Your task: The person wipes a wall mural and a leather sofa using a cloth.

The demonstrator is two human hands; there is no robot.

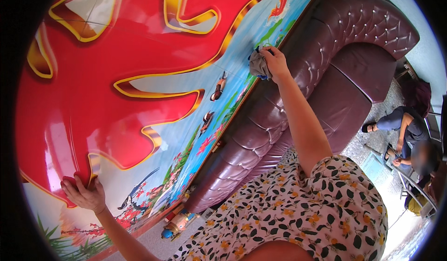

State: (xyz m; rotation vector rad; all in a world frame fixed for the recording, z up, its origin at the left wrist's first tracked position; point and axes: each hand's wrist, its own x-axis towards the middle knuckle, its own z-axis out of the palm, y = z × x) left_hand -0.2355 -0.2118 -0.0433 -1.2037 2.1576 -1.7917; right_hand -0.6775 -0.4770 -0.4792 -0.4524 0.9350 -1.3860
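A glossy tiled wall mural (pixel 139 55) with a large red, gold-edged shape, blue water, ducks and flowers fills the left and middle of the view. My right hand (pixel 276 64) grips a crumpled grey and dark blue cloth (pixel 259 65) against the mural's lower blue part, close to its brown edge. At the lower left, my left hand (pixel 83 193) rests on the mural with fingers spread, near the tip of the red shape. It holds nothing.
A tufted maroon leather sofa (pixel 345 86) runs along the mural's lower edge. A colourful figurine (pixel 178 224) lies near the sofa's end. Another person (pixel 410 132) sits at the far right, beside metal rails (pixel 415 182) on a pebbled floor (pixel 379 116).
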